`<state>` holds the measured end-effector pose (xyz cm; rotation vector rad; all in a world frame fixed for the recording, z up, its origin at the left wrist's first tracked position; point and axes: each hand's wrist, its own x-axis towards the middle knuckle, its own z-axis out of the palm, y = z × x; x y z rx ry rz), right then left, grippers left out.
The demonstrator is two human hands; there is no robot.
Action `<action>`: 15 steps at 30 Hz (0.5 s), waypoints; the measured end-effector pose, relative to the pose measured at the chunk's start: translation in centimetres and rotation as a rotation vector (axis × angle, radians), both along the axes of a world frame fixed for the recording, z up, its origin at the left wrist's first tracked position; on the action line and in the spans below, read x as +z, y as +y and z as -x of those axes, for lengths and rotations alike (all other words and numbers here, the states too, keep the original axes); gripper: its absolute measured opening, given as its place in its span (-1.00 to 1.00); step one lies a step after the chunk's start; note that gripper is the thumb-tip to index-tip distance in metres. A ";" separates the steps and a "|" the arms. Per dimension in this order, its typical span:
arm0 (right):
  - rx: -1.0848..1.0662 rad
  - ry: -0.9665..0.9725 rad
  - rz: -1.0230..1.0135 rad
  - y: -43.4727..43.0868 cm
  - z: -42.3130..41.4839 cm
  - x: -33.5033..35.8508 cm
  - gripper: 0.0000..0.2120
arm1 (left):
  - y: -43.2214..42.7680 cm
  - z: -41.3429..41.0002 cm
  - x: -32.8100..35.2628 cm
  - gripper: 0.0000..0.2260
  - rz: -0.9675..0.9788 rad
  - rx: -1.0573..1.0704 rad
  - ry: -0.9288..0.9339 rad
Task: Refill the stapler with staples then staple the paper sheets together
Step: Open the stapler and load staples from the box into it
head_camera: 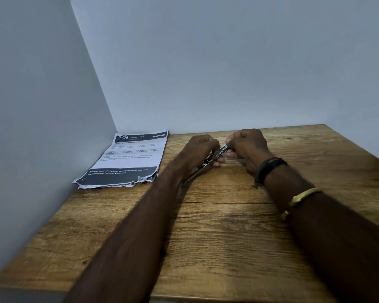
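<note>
Together, left hand (200,149) and right hand (247,147) grip stapler (223,148); paper sheets (129,158) lie nearby

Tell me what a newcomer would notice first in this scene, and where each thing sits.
First, two hands meeting over the wooden table: the left hand and right hand both grip a metal stapler between them. Next, the stack of ragged-edged paper sheets lying in the far left corner against the wall, and the black band and gold bangle on the right forearm.

Stapler (222,149) — mostly hidden, blurred, details untellable
</note>
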<state>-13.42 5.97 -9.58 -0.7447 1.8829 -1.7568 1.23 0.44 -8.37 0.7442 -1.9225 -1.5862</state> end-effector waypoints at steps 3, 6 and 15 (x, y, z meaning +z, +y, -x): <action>-0.029 -0.017 -0.017 0.0 0.0 0.1 -0.89 | -0.3 -0.1 -0.6 -0.80 0.181 0.030 -0.069; -0.057 -0.029 -0.021 0.0 0.1 0.2 -0.91 | -0.4 -0.2 -0.9 -0.73 0.286 0.133 -0.077; -0.017 0.576 -0.193 0.7 -0.9 0.0 -0.81 | -1.5 -0.3 -1.2 -0.64 0.542 0.276 -0.200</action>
